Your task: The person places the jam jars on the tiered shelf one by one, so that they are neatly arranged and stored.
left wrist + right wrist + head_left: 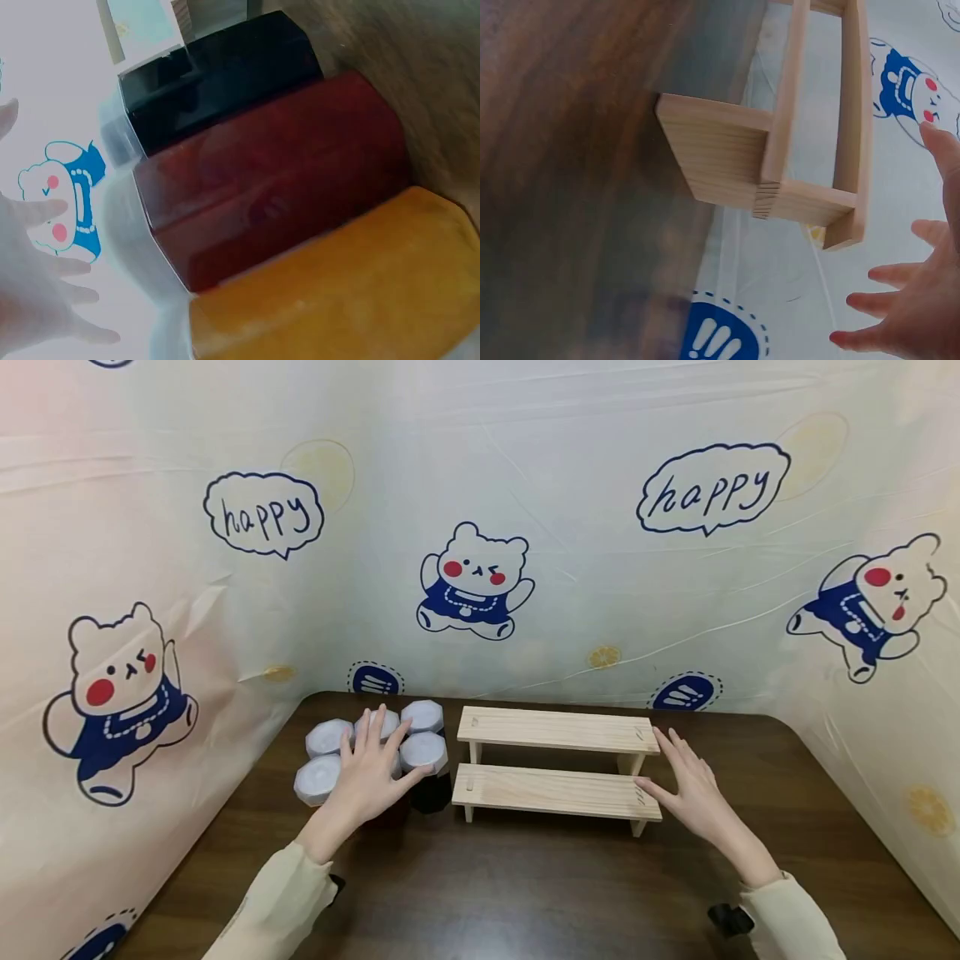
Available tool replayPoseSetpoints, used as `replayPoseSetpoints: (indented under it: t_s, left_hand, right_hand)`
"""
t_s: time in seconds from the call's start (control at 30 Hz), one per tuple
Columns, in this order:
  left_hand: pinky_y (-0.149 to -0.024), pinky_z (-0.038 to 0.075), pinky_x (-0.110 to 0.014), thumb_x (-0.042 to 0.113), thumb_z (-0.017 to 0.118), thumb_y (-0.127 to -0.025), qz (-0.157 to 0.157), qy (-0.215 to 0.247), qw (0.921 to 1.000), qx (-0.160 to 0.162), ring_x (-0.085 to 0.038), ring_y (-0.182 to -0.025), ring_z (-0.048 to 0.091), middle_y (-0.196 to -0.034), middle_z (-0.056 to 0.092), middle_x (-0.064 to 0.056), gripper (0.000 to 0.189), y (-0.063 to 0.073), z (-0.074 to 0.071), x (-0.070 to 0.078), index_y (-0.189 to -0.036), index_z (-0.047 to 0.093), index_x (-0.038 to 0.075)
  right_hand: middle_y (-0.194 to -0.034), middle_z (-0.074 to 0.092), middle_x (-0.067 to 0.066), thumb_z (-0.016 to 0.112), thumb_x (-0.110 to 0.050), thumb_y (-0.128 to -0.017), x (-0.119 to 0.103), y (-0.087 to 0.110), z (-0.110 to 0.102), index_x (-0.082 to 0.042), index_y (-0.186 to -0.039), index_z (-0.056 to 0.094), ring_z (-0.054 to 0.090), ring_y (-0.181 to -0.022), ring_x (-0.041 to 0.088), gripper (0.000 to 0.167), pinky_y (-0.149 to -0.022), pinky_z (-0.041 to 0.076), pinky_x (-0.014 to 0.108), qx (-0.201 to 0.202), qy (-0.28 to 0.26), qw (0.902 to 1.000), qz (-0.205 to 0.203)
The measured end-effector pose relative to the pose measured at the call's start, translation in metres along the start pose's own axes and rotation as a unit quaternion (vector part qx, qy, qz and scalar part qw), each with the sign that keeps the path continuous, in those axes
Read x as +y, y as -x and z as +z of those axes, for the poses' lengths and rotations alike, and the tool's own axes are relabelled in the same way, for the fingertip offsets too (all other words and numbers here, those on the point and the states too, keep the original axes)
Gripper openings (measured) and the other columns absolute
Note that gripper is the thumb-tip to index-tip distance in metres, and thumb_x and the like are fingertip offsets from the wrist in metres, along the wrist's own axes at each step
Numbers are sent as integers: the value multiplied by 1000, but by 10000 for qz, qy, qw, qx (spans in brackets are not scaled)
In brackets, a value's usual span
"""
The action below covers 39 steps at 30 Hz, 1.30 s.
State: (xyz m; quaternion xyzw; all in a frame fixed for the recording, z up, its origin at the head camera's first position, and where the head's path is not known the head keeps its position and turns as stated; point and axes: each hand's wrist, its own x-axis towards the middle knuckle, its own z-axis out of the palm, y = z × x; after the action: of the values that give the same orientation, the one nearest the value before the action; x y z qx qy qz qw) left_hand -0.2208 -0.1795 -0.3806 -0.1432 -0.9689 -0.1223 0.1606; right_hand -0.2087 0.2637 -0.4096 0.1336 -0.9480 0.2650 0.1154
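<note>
Spread wide apart, the left grip [367, 781] is hovering over 6 pale-lidded jars [423, 752]; the right grip [696, 795], likewise spread apart, is hovering beside a 2-step wooden stand [557, 791].

This is a small screened-off work corner; whether it stands in a home, an office or elsewhere cannot be told. Pale, creased sheeting [577, 610] rises behind and along both sides of a dark brown wood-grain desk [495, 893] with rounded far corners. The sheeting carries printed blue-clothed cartoon bears [467, 602], blue-outlined "happy" speech bubbles [264, 516] and yellow-orange citrus slices [604, 657].
</note>
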Motion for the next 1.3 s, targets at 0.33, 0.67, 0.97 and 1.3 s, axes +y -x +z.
replayPoseSetpoints:
  t_s: [0.33,0.67,0.97,1.3]
  left_hand:
    - [-95,7,-62,47,61,-77,101,519,9965,643,-41,-128,14,-140,21,-22,63,17,-3,-17,-127,44,12]
    - [-89,17,-62,31,69,-72,330,804,9856,1451,-44,-118,28,-129,34,-26,54,29,-2,-35,-117,53,5]
    - [-87,18,-63,19,71,-71,124,1202,9758,1821,-44,-115,30,-127,35,-27,44,42,-3,-50,-110,57,3]
    - [-85,17,-64,13,73,-70,-444,1519,9724,1713,-49,-113,29,-127,34,-30,43,56,-2,-62,-108,57,2]
  right_hand:
    - [-142,15,25,54,-40,-85,11,5,10,-17,-143,5,19,-125,45,79,-90,23,62,-88,-858,9944,612]
    - [-137,27,28,52,-35,-88,20,11,17,-2,-139,18,31,-120,45,69,-89,32,57,-150,-1506,9847,867]
    - [-127,41,27,56,-24,-87,30,12,27,2,-129,38,47,-108,41,53,-77,46,38,-253,-1843,9801,689]
    - [-114,54,24,64,-17,-81,32,11,32,4,-119,51,61,-83,17,45,-63,46,23,-353,-2356,9679,804]
